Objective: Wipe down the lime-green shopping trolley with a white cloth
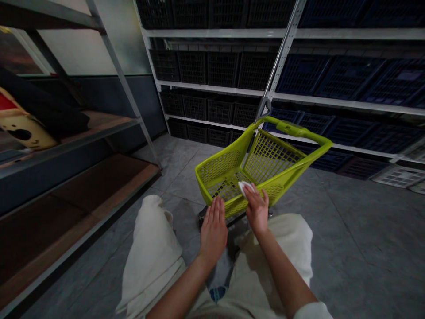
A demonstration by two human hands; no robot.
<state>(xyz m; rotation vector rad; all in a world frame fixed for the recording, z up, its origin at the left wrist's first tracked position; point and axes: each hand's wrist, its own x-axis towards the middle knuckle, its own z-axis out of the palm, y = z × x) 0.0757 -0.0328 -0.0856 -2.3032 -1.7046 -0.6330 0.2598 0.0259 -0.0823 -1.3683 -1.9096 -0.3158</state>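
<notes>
**Hands at work on a lime-green shopping cart (265, 164) amid stacked crates**

We stand over the cart on a grey tile floor (345, 239), looking down into its mesh plastic basket. Our right hand (256, 210) is closed on a folded white wipe (245, 188), its fingers pressing the cloth to the near rim (232, 205). Our left hand (214, 230) is open and empty, fingers extended, just beside that rim. The cart stands upright ahead of us, its green grip (294, 129) at the far end. Behind it, white metal shelving (332, 95) carries rows of black and navy plastic crates (302, 75). To our left, a wood-decked metal shelf (102, 186) holds a dark bundle (43, 106) and a yellow-and-red object (23, 126). Pale loose clothing (282, 239) fills the foreground.
</notes>
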